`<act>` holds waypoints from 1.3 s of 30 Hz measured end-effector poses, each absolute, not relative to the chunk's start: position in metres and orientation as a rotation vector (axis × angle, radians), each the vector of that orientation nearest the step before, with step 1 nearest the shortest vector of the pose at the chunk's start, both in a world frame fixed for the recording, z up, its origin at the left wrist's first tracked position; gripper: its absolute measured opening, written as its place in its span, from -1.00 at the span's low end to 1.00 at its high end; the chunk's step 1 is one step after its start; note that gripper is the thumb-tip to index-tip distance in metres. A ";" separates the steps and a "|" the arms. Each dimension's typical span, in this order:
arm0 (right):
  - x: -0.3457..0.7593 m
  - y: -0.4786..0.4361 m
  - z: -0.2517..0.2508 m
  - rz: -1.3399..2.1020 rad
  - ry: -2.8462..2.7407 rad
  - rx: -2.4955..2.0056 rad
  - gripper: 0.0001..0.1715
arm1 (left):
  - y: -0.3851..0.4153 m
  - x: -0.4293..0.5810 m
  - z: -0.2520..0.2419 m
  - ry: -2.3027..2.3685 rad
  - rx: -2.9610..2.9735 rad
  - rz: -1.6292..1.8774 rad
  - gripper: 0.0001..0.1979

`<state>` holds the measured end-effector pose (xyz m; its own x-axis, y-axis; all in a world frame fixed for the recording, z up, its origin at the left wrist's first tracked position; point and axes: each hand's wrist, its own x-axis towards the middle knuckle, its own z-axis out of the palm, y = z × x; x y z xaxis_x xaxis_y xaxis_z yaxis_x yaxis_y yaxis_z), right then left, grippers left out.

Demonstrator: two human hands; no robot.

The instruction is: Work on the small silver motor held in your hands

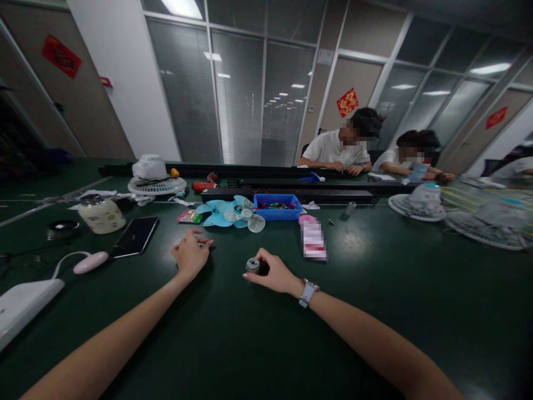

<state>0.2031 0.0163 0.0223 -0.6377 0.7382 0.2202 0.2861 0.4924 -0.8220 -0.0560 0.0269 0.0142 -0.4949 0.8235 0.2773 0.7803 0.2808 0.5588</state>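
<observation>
My right hand point(275, 272) is closed around a small silver cylindrical motor point(252, 265), which stands upright at the tabletop with its round end up. Thumb and index finger grip its sides. To the left, my left hand point(192, 253) hovers low over or rests on the dark green table point(233, 333), fingers loosely bent and apart, and I see nothing in it. Beyond both hands lie light-blue fan blades point(225, 214) and a blue bin point(278, 210) with wires and small parts inside.
On the left are a phone point(135, 236), a patterned jar point(101, 215) and a white power bank-like box point(29, 305). White fan heads point(150, 169) point(420, 203), a pink-and-white packet point(313, 239) and another metal cylinder point(350, 208) lie around. Two co-workers point(333, 147) sit across the table.
</observation>
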 end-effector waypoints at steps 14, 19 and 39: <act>0.204 0.017 0.022 1.083 -2.170 -0.830 -0.56 | 0.021 -0.054 0.012 2.534 1.470 1.035 -0.48; 0.204 0.017 0.022 1.076 -2.168 -0.827 -0.57 | 0.018 -0.049 0.022 2.426 1.556 1.196 -0.45; 0.201 0.020 0.013 0.956 -2.183 -0.808 -0.60 | -0.028 0.025 0.057 1.333 1.813 1.189 -0.62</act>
